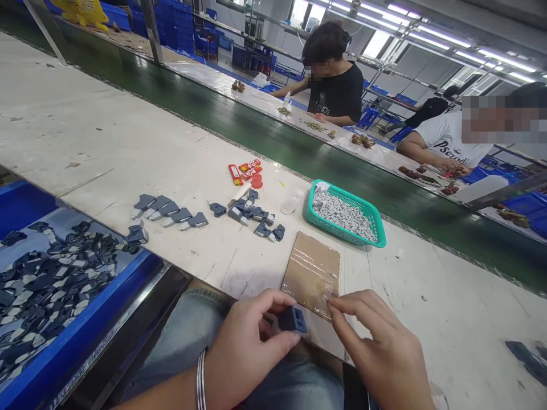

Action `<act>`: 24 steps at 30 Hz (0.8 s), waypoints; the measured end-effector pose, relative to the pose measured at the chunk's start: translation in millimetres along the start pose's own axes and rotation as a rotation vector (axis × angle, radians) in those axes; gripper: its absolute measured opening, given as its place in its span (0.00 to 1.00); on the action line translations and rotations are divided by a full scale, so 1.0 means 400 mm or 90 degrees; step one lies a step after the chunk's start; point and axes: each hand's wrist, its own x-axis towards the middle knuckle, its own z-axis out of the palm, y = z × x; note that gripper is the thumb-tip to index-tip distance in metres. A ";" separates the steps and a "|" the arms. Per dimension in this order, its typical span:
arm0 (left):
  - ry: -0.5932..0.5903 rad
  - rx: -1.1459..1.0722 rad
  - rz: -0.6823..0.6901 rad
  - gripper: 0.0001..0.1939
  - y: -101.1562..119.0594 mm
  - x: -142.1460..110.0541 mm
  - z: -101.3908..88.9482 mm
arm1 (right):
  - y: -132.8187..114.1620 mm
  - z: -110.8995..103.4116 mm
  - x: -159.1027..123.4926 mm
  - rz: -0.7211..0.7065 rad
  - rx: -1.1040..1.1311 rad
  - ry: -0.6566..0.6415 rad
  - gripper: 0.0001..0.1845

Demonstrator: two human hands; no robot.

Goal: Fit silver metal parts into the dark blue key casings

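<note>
My left hand [256,336] is closed around a dark blue plastic part [294,320], whose slotted end faces right. Thumb and index finger of my right hand [371,336] are pinched together at a small whitish piece [325,297], too small to make out clearly. Beneath those fingertips lies a sheet of brown cardboard [314,265] covered in shiny tape, with a glossy smear on it. Just beyond it stands a green basket [380,233] filled with small grey-white pieces [344,216]. Several similar dark blue parts [175,213], some with whitish pieces attached, lie ahead and to the left.
Red packets [250,169] and a red cap [257,181] lie on the pale table [141,136]. At lower left, a blue bin [106,307] holds many dark parts. A green conveyor belt [265,139] runs behind the table. People sit working on its far side.
</note>
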 end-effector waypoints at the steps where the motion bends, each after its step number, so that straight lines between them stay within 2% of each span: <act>1: 0.004 0.011 0.014 0.16 0.003 0.000 0.002 | -0.020 -0.008 0.000 0.000 0.019 -0.003 0.05; 4: 0.020 0.042 0.034 0.17 0.009 -0.004 0.007 | -0.068 -0.024 -0.002 -0.025 0.080 -0.012 0.04; 7: 0.024 0.062 0.038 0.18 0.009 -0.008 0.008 | -0.089 -0.028 -0.007 -0.046 0.111 -0.025 0.06; 13: 0.043 0.095 0.060 0.17 0.009 -0.014 0.007 | -0.093 -0.022 -0.011 -0.071 0.136 -0.037 0.09; 20: 0.062 0.152 0.059 0.16 0.015 -0.022 0.011 | -0.103 -0.024 -0.008 -0.168 0.032 -0.035 0.11; 24: 0.091 0.198 0.122 0.17 0.016 -0.026 0.019 | -0.103 -0.014 -0.020 -0.124 0.099 -0.014 0.09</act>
